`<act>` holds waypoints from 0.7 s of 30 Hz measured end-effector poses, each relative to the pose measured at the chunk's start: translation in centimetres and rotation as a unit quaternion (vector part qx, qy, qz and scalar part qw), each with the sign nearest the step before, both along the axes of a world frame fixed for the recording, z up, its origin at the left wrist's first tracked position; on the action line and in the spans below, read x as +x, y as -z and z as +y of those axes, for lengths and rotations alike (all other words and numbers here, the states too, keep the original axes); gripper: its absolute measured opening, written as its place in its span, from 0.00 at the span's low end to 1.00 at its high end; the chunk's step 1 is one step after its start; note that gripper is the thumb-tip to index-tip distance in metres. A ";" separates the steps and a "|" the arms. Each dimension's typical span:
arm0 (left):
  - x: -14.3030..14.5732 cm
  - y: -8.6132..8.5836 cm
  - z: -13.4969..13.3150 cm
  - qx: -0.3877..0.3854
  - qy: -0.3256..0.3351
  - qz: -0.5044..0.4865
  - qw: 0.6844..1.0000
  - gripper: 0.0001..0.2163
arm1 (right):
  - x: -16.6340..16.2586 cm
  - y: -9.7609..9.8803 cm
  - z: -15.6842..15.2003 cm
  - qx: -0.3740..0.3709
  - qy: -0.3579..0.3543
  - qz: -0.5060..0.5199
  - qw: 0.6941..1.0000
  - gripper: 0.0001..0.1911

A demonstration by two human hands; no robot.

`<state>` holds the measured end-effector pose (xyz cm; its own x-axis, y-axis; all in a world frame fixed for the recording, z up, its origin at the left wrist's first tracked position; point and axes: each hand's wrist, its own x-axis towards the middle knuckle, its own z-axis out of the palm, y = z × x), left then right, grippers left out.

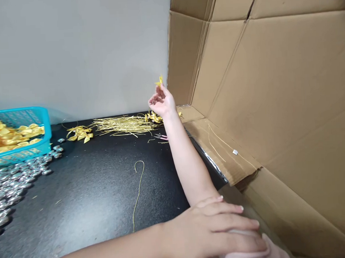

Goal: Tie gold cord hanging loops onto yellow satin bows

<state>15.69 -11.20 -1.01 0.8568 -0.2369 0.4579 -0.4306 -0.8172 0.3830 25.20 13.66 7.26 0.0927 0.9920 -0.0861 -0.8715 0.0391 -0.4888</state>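
My right hand (162, 100) is raised at the end of my outstretched arm, pinching a small yellow ribbon bow (160, 81) between thumb and finger. Its other fingers curl loosely, palm up. Across my right arm near the elbow lies my left hand (208, 230), fingers extended and apart, touching the arm and a pale pink sleeve (250, 256). Behind the raised hand, a pile of gold twist ties (125, 125) lies on the black table (100, 195). A single thin gold cord (139, 189), hooked at its top, lies nearer to me.
A blue basket (47, 129) of yellow bows stands at left, with many silver beads (20, 177) before it. More bows (81, 133) lie beside the ties. Pink-handled snips (161, 136) sit partly behind my forearm. Cardboard (275, 91) walls the right side.
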 end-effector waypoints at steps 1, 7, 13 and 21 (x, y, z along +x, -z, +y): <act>0.1 0.2 0.3 -0.005 0.003 0.001 1.000 0.23 | 0.0 0.0 0.1 0.002 -0.002 -0.007 1.000 0.08; 1.6 0.4 1.9 0.060 -0.033 -0.004 0.998 0.25 | 0.1 0.0 0.0 -0.009 -0.012 0.010 1.000 0.08; 2.6 0.5 1.5 0.147 -0.072 -0.029 0.986 0.18 | 0.9 0.2 -0.5 -0.019 0.009 0.003 1.000 0.10; 2.2 0.9 1.1 0.158 -0.100 -0.059 0.981 0.12 | 0.3 0.0 -0.3 -0.026 0.016 -0.010 0.999 0.08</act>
